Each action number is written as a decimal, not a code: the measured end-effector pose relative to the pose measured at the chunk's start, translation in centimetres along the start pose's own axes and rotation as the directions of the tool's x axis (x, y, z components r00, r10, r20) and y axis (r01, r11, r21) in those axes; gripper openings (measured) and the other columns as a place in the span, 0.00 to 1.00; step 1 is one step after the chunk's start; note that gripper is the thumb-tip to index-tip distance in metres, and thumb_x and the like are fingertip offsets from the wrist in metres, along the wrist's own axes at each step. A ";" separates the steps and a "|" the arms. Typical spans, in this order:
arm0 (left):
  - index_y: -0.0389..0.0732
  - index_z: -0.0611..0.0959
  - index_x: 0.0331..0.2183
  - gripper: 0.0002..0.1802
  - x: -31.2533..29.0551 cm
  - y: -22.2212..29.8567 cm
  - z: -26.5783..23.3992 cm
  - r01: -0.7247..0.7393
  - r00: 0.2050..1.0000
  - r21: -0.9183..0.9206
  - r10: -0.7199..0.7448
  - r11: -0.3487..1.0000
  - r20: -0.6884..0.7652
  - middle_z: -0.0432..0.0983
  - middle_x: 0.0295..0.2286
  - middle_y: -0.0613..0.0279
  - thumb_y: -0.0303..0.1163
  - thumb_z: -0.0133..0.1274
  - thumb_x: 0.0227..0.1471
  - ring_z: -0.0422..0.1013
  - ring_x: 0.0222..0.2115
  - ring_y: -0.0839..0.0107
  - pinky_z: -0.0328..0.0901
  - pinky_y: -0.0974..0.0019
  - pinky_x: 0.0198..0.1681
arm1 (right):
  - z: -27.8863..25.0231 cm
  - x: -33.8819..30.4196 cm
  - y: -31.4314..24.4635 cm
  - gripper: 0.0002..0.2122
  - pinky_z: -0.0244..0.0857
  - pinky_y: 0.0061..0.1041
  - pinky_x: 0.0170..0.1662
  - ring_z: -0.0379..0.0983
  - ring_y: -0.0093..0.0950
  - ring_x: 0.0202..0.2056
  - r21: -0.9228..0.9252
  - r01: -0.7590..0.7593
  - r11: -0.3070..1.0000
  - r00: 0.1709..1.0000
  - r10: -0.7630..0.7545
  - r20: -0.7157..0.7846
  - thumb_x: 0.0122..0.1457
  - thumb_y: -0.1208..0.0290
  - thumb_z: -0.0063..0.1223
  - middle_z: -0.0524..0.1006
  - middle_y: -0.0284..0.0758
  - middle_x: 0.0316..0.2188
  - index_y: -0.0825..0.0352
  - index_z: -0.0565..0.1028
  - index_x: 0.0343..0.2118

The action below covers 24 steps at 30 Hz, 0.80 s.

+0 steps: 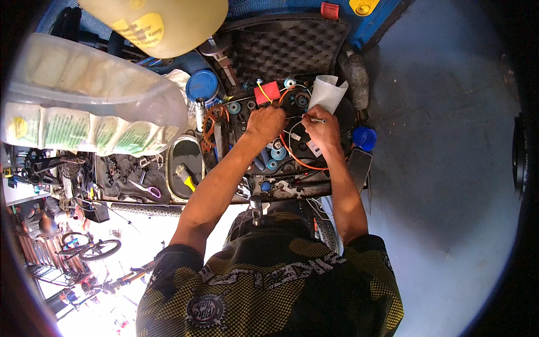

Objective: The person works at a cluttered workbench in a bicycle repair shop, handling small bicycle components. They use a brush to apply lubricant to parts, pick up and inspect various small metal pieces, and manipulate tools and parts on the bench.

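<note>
Over a cluttered tool case (292,194), my left hand (266,123) is closed with its fingertips curled down beside a red block (267,92) and a thin yellow cable (261,89). What those fingers hold is hidden. My right hand (324,132), a little to the right, pinches a thin silver pen-like tool (318,120). Just beyond it stands a curled white sheet (329,94). Between my forearms an orange cable (297,160) curves toward my right wrist. Light-blue round parts (277,153) lie under it.
A blue-lidded tub (202,85) and a large clear plastic container (106,90) stand left. Nearer lie purple-handled scissors (150,190) and a yellow-handled brush (185,177) in a tray. A blue cap (364,138) and a dark phone-like slab (359,167) sit at the right edge.
</note>
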<state>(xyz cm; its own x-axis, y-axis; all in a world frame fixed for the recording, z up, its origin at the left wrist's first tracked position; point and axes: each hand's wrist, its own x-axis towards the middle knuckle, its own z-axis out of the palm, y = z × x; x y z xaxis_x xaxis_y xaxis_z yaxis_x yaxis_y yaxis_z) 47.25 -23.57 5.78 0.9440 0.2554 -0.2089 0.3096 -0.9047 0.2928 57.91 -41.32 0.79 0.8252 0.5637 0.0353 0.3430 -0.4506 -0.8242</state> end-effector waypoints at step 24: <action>0.43 0.88 0.39 0.11 0.6 -1.0 0.2 -0.144 0.987 -0.196 0.126 0.970 -0.104 0.82 0.43 0.55 0.36 0.66 0.56 0.81 0.43 0.50 0.76 0.50 0.49 | -3.5 -1.1 -0.9 0.05 0.69 0.18 0.26 0.78 0.18 0.26 0.563 -0.255 0.786 0.957 0.122 0.263 0.67 0.72 0.64 0.86 0.33 0.34 0.67 0.80 0.40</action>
<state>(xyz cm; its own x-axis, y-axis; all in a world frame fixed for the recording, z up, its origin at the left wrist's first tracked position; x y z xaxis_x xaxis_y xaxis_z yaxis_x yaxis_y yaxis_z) 47.42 -22.56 5.16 0.9821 0.1737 -0.0722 0.1865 -0.8477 0.4967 58.28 -43.97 3.45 0.7135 0.6667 -0.2153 -0.1930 -0.1083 -0.9752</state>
